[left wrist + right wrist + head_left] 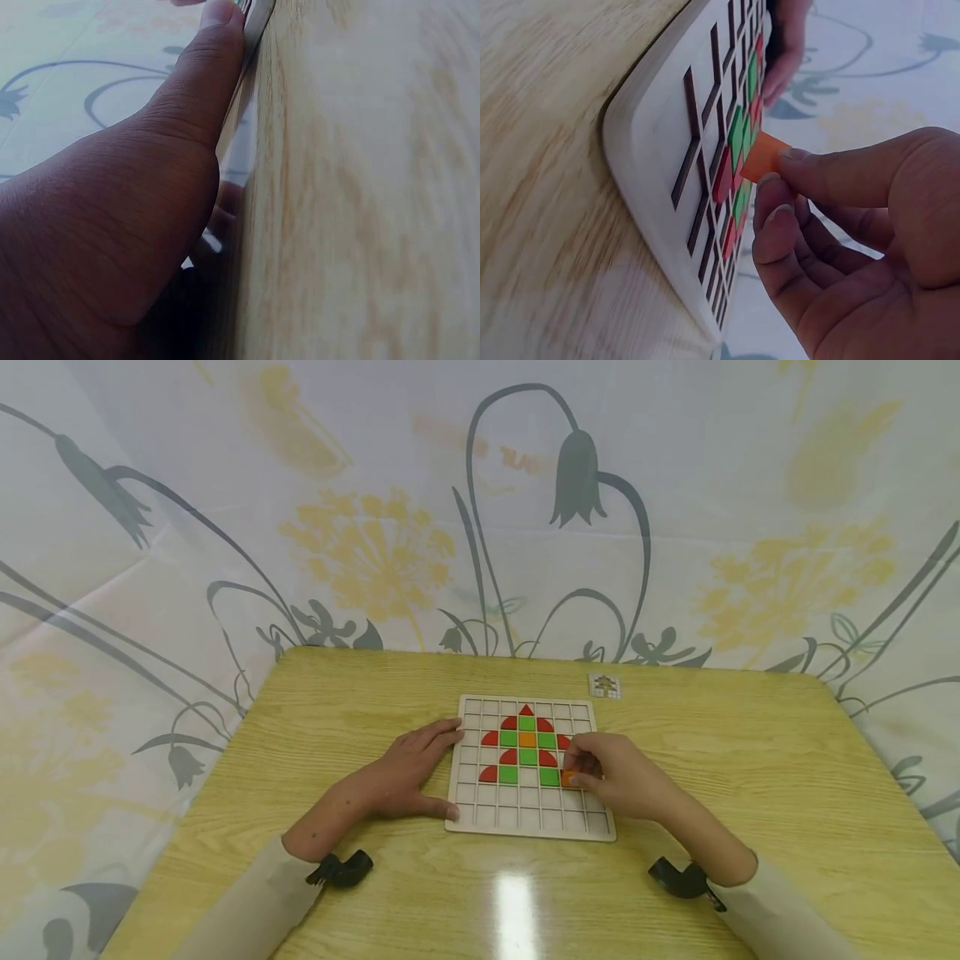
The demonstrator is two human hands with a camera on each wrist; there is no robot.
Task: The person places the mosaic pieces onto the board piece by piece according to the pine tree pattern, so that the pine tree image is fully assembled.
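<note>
A wooden grid board [495, 818] lies on the table, its cells partly filled with red, green and orange tiles in a tree shape. Between thumb and fingers, my right hand [618, 772] pinches an orange square tile [765, 157] above the board's right side. A red tile [723, 174] shows below it in the right wrist view. My left hand [401, 772] rests at the board's left edge, fingers spread, with thumb and fingertips touching the rim. The left wrist view shows mostly its thumb [202, 82] against the board's edge.
A small pattern card [604, 686] with a tree picture lies behind the board to the right. The wood-grain table [360, 693] ends at a flower-printed cloth [675, 460]. Black wrist cameras sit under both forearms.
</note>
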